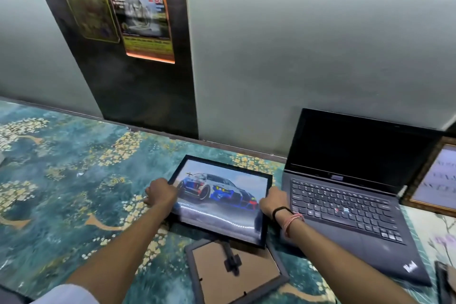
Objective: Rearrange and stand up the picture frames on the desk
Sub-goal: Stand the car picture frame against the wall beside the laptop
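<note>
While both hands are gripping its short sides, the car picture frame (219, 198) is lying tilted near the back edge of the desk (61, 180), just beside an open laptop (350, 195). The left hand (161, 194) is clasping the left side, the right hand (275, 202) the right, fingers curled around the frame. A second frame (234, 276) is lying face down at the front edge, its cardboard back showing. A wooden frame (434, 180) is standing at the right edge.
</note>
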Action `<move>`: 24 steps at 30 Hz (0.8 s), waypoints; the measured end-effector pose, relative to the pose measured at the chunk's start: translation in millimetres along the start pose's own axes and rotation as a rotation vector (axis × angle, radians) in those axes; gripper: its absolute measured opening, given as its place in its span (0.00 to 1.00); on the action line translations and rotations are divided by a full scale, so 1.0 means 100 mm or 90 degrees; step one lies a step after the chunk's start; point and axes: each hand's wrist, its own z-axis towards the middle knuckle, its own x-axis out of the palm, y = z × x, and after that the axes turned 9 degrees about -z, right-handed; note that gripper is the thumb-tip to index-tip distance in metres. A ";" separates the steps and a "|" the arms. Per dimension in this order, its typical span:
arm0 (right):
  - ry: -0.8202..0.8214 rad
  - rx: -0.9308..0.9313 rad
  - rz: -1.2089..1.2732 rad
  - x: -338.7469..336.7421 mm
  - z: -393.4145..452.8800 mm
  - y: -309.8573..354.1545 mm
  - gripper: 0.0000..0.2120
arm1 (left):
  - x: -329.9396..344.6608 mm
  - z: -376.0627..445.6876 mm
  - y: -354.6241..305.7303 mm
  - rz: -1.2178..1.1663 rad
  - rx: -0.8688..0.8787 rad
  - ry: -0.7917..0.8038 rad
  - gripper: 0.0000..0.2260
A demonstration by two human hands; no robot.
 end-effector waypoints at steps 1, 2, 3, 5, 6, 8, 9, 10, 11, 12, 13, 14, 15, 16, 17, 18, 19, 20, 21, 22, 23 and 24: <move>-0.023 0.011 0.019 -0.04 0.01 0.03 0.14 | -0.01 0.04 -0.03 -0.048 0.017 -0.009 0.05; -0.056 0.016 0.041 -0.09 0.04 0.09 0.15 | -0.04 0.07 -0.08 -0.097 0.036 -0.018 0.06; -0.099 0.016 0.065 -0.15 0.07 0.13 0.16 | -0.07 0.10 -0.15 -0.138 0.057 -0.026 0.07; -0.193 0.003 0.108 -0.30 0.15 0.27 0.14 | -0.12 0.20 -0.36 -0.221 0.100 -0.032 0.08; -0.234 -0.002 0.122 -0.37 0.18 0.34 0.13 | -0.14 0.25 -0.48 -0.251 0.118 -0.032 0.09; -0.287 -0.015 0.148 -0.49 0.28 0.47 0.13 | -0.13 0.40 -0.69 -0.297 0.143 -0.024 0.11; -0.298 -0.021 0.169 -0.54 0.32 0.52 0.14 | -0.11 0.47 -0.77 -0.327 0.147 -0.015 0.12; -0.304 -0.026 0.193 -0.56 0.37 0.57 0.15 | -0.07 0.55 -0.83 -0.356 0.140 0.006 0.14; -0.305 -0.029 0.219 -0.58 0.41 0.60 0.17 | -0.03 0.63 -0.86 -0.383 0.132 0.031 0.16; -0.302 -0.025 0.245 -0.59 0.45 0.62 0.19 | 0.02 0.70 -0.90 -0.401 0.125 0.061 0.17; -0.293 -0.018 0.269 -0.61 0.48 0.64 0.21 | 0.10 0.80 -0.91 -0.418 0.129 0.094 0.19; -0.283 -0.010 0.288 -0.61 0.51 0.64 0.24 | 0.16 0.86 -0.92 -0.426 0.138 0.127 0.20; -0.277 -0.004 0.304 -0.62 0.54 0.65 0.26 | 0.22 0.91 -0.95 -0.431 0.150 0.150 0.22; -0.274 -0.001 0.317 -0.62 0.57 0.65 0.29 | 0.26 0.95 -0.98 -0.433 0.156 0.163 0.23; -0.275 0.001 0.327 -0.62 0.60 0.65 0.31 | 0.29 0.99 -1.01 -0.432 0.155 0.173 0.24; -0.277 0.003 0.333 -0.62 0.63 0.66 0.33 | 0.30 1.01 -1.05 -0.433 0.142 0.182 0.25; -0.280 0.004 0.337 -0.63 0.66 0.66 0.34 | 0.34 1.06 -1.08 -0.431 0.136 0.190 0.26; -0.282 0.007 0.340 -0.64 0.69 0.66 0.35 | 0.38 1.12 -1.09 -0.427 0.137 0.195 0.27; -0.285 0.010 0.342 -0.65 0.73 0.66 0.35 | 0.42 1.15 -1.10 -0.418 0.141 0.200 0.28; -0.285 0.011 0.342 -0.67 0.75 0.66 0.36 | 0.47 1.20 -1.09 -0.411 0.144 0.206 0.30; -0.282 0.013 0.340 -0.68 0.77 0.66 0.36 | 0.57 1.32 -1.06 -0.408 0.145 0.214 0.31; -0.279 0.014 0.336 -0.69 0.79 0.66 0.37 | 0.61 1.36 -1.05 -0.404 0.142 0.222 0.32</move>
